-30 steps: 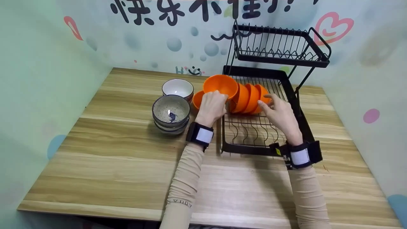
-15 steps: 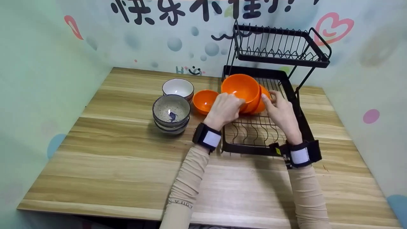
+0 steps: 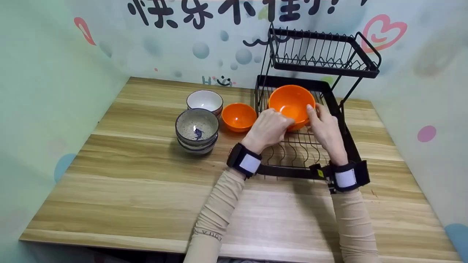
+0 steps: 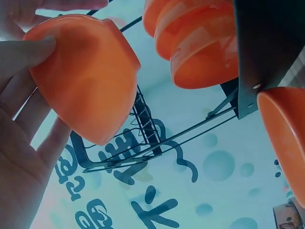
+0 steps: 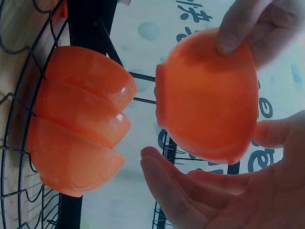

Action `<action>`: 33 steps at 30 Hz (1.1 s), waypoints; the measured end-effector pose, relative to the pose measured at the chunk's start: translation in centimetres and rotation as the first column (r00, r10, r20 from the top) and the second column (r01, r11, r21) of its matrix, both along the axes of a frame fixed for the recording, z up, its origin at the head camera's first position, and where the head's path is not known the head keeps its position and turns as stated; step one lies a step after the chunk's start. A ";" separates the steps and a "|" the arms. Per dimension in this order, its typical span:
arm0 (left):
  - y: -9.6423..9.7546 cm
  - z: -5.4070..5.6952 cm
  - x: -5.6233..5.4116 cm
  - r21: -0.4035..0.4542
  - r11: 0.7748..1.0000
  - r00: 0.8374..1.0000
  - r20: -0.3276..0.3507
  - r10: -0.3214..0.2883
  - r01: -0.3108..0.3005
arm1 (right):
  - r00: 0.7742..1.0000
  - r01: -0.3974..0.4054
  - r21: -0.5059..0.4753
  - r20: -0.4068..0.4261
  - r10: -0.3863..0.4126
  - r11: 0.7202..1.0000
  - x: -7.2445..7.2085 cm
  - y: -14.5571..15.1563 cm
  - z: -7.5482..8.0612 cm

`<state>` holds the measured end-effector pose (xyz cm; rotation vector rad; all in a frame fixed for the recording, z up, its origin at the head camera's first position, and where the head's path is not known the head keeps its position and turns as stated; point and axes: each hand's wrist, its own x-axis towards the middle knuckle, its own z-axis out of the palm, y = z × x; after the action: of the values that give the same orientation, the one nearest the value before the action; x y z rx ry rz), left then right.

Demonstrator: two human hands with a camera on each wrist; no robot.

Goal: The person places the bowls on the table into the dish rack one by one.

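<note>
An orange bowl is held tilted above the lower tier of a black dish rack, its inside facing the head camera. My left hand pinches its rim, with the thumb on the outer wall in the left wrist view. My right hand is at the bowl's right side, thumb at the rim, while its fingers are spread loosely below the bowl in the right wrist view. Three orange bowls lean nested on their sides in the rack, mostly hidden behind the held bowl in the head view.
Another orange bowl stands on the table left of the rack. Beside it are a stack of speckled grey bowls and white-lined bowls. The rack's upper tier overhangs the back, against the wall.
My left hand has carried the orange bowl rightward from the rack's left edge to in front of the nested bowls. My right hand has shifted slightly, its thumb now at the held bowl's rim.
</note>
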<state>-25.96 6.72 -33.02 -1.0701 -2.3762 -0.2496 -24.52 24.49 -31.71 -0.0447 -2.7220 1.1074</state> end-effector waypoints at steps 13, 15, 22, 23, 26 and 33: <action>0.8 -0.2 0.2 0.021 0.999 0.998 -0.048 -0.049 0.050 | 1.000 -0.010 -0.121 0.012 0.011 0.993 -0.1 0.1 -0.2; 0.9 -0.3 0.2 0.027 0.998 0.997 -0.044 -0.061 0.062 | 1.000 -0.016 -0.156 0.005 0.017 0.988 -0.2 0.0 -0.2; 1.1 -0.4 0.1 0.048 0.995 0.996 -0.030 -0.090 0.091 | 1.000 -0.014 -0.257 -0.012 0.011 0.966 -0.3 -0.1 -0.3; 1.1 -0.4 0.1 0.047 0.995 0.996 -0.027 -0.090 0.091 | 1.000 -0.011 -0.270 -0.011 0.009 0.963 -0.3 -0.1 -0.3; 1.1 -0.3 0.2 0.028 0.996 0.997 -0.023 -0.080 0.080 | 1.000 -0.011 -0.298 -0.009 0.009 0.954 -0.4 -0.1 -0.3; 1.2 -0.3 0.2 0.014 0.998 0.998 -0.027 -0.060 0.061 | 0.999 -0.014 -0.310 -0.040 0.002 0.951 -0.5 0.0 -0.4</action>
<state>-25.80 7.88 -33.27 -1.1330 -2.3177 -0.2720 -25.05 24.47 -32.15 -0.0577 -2.4893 1.5121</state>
